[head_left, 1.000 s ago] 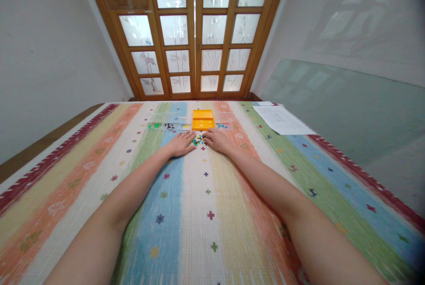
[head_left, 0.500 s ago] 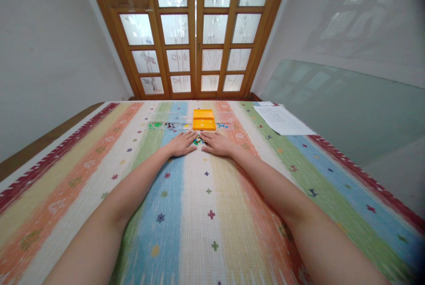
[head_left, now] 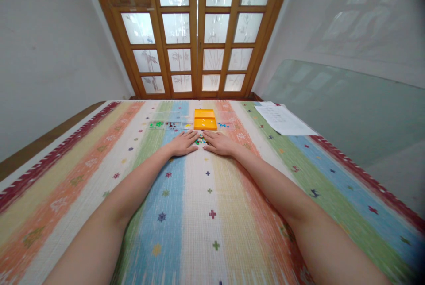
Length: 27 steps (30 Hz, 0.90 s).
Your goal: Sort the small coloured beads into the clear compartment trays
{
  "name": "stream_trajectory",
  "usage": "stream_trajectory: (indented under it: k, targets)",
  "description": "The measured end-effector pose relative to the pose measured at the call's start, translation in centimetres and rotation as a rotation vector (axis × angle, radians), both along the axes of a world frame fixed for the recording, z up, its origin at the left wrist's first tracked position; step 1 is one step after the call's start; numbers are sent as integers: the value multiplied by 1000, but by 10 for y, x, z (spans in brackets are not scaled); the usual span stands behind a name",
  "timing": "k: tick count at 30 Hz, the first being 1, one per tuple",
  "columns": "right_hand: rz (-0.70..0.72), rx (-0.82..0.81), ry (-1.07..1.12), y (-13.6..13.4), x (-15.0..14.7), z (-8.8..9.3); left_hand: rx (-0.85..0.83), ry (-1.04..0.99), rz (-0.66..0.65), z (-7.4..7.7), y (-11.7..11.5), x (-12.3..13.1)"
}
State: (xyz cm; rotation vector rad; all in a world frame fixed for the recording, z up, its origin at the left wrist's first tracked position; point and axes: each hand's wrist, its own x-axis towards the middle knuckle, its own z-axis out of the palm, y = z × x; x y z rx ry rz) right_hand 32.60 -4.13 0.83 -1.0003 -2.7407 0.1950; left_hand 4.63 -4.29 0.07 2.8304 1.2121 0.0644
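Observation:
A small heap of tiny multicoloured pieces (head_left: 200, 140) lies on the striped cloth; their exact kind is too small to tell. My left hand (head_left: 182, 144) rests flat at the heap's left side, fingers stretched out. On the other side my right hand (head_left: 219, 143) lies palm down, its fingers pointing in towards the heap. Just beyond the hands stands an open yellow box (head_left: 205, 113) with a few pale pieces inside. Left of it, a clear case (head_left: 148, 126) holds green, dark red and yellow pieces in separate sections. Blue pieces (head_left: 223, 125) sit in another clear case to the right.
A striped tablecloth (head_left: 199, 214) covers the table. Printed paper sheets (head_left: 284, 120) lie at the far right edge. A glass panel (head_left: 335, 108) leans on the right wall, and wooden glazed doors (head_left: 195, 55) stand behind the table.
Both hands keep almost the same place and pose around the heap. The whole view has shifted very slightly.

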Motion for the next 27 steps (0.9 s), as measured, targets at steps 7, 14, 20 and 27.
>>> stream_trajectory:
  k: [7,14,20,27]
  targets:
    - [-41,9,23,3,7,3,37,-23,19,1,-1,0]
    - [1,-15,111,-2,10,16,44,-46,19,-2,2,-1]
    - [-15,-8,122,-1,9,15,4,-46,-47,0,-2,5]
    - [-23,22,161,2,12,10,12,-44,-4,4,-4,6]
